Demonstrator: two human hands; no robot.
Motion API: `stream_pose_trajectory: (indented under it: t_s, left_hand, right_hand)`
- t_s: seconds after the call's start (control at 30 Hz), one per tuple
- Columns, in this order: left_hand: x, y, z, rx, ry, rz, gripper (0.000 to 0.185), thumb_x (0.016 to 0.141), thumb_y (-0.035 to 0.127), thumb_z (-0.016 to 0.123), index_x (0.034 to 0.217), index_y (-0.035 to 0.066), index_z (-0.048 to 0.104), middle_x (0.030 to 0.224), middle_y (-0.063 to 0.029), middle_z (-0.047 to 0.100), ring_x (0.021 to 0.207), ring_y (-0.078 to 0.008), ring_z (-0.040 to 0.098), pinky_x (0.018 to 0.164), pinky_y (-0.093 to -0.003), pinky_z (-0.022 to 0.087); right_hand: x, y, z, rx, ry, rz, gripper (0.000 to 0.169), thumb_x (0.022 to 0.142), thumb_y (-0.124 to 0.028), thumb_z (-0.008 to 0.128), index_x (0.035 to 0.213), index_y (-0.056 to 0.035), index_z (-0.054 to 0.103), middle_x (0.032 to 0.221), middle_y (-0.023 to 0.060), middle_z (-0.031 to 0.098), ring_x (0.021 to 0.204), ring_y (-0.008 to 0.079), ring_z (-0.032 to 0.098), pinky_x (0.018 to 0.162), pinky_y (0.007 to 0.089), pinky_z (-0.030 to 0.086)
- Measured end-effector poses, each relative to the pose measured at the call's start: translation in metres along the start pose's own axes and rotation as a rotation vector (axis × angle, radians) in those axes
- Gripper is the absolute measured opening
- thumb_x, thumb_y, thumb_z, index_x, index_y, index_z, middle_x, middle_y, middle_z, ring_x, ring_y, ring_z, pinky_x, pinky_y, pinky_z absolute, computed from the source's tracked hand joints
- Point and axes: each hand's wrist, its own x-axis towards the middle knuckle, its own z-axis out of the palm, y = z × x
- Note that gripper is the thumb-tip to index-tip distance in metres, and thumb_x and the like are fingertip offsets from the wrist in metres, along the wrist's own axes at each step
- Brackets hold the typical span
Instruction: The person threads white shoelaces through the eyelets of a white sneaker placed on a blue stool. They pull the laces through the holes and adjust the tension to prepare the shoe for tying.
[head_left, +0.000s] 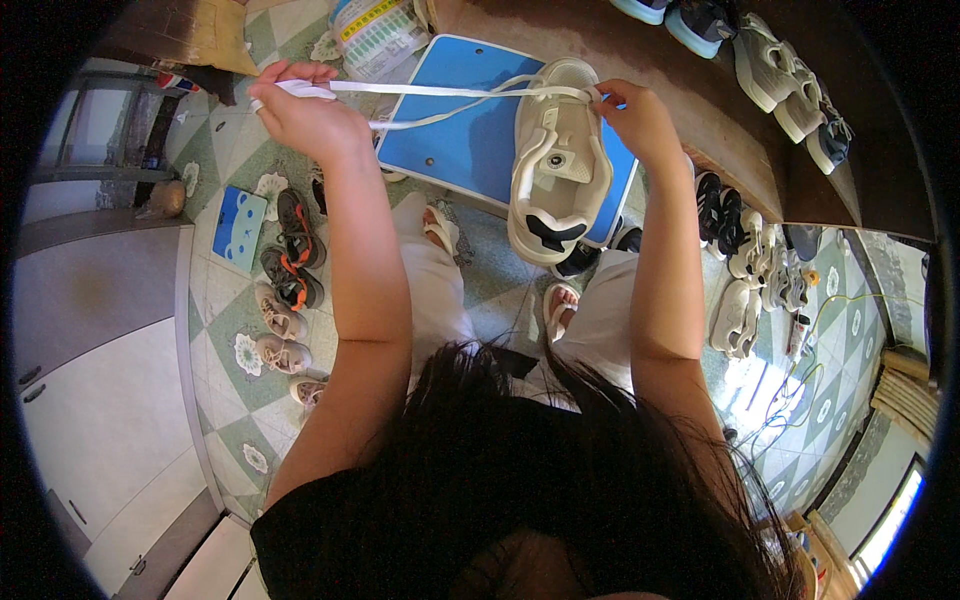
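A cream sneaker (561, 161) stands on a small blue-topped table (450, 154), its toe pointing away from me and its opening facing up. A flat white shoelace (420, 89) is stretched from the front of the shoe to the left. My left hand (304, 105) grips the lace, out beyond the table's left side. At the shoe's right side, near the lower eyelets, my right hand (637, 112) pinches the lace where it meets the shoe. A second stretch of lace (450, 114) runs slackly from the toe end toward my left wrist and passes behind it.
Several sneakers line a dark wooden shelf (847, 135) at the upper right. More shoes (739, 315) stand on the tiled floor to the right, near a yellow cable (814, 367). Grey-and-orange shoes (296, 247) and a blue bear-faced board (238, 229) lie to the left. A printed bag (382, 37) stands behind the table.
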Motion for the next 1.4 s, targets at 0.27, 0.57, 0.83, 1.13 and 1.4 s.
stream_pose_trajectory:
  t_s: [0.27,0.57,0.83,1.13,1.4]
  left_hand:
    - [-0.004,-0.002,0.004,-0.024,-0.098,-0.057,0.037,0.099,0.034,0.031,0.092,0.002,0.047,0.064,-0.0086,0.052,0.056,-0.0193,0.048,0.057,-0.0323,0.044]
    - [-0.003,-0.006,0.001,-0.088,-0.166,-0.080,0.038,0.098,0.035,0.034,0.092,0.001,0.047,0.061,-0.0083,0.051,0.055,-0.0192,0.048,0.056,-0.0327,0.043]
    - [-0.003,-0.008,0.001,-0.077,-0.181,-0.097,0.038,0.099,0.035,0.034,0.092,0.001,0.047,0.061,-0.0081,0.050,0.055,-0.0196,0.048,0.055,-0.0326,0.042]
    - [-0.004,-0.010,0.002,-0.115,-0.195,-0.157,0.036,0.098,0.033,0.034,0.092,0.001,0.047,0.060,-0.0083,0.050,0.055,-0.0202,0.048,0.056,-0.0334,0.041]
    - [-0.010,-0.009,0.008,-0.064,-0.222,-0.271,0.036,0.098,0.031,0.036,0.087,0.000,0.052,0.059,-0.0073,0.050,0.054,-0.0197,0.049,0.054,-0.0322,0.041]
  right_hand:
    - [0.012,0.014,0.014,-0.013,0.104,-0.003,0.021,0.076,-0.023,0.064,0.084,-0.0038,0.064,0.079,0.0158,0.065,0.076,0.0329,0.063,0.067,0.0422,0.048]
    - [0.013,0.008,0.007,0.263,0.051,0.203,0.025,0.096,-0.020,0.043,0.094,0.0046,0.049,0.088,0.0155,0.066,0.080,0.0236,0.067,0.063,0.0328,0.054]
    - [0.013,0.019,0.003,0.074,0.013,0.021,0.026,0.084,-0.022,0.061,0.094,0.0017,0.061,0.086,0.0135,0.067,0.078,0.0235,0.066,0.066,0.0338,0.051]
    - [0.010,0.013,0.008,-0.131,0.010,0.030,0.028,0.075,-0.022,0.068,0.093,-0.0006,0.062,0.077,0.0172,0.064,0.069,0.0288,0.061,0.064,0.0376,0.047]
    - [0.016,0.026,0.016,-0.027,0.115,0.051,0.026,0.082,-0.023,0.060,0.088,0.0020,0.059,0.081,0.0245,0.063,0.082,0.0408,0.061,0.071,0.0469,0.048]
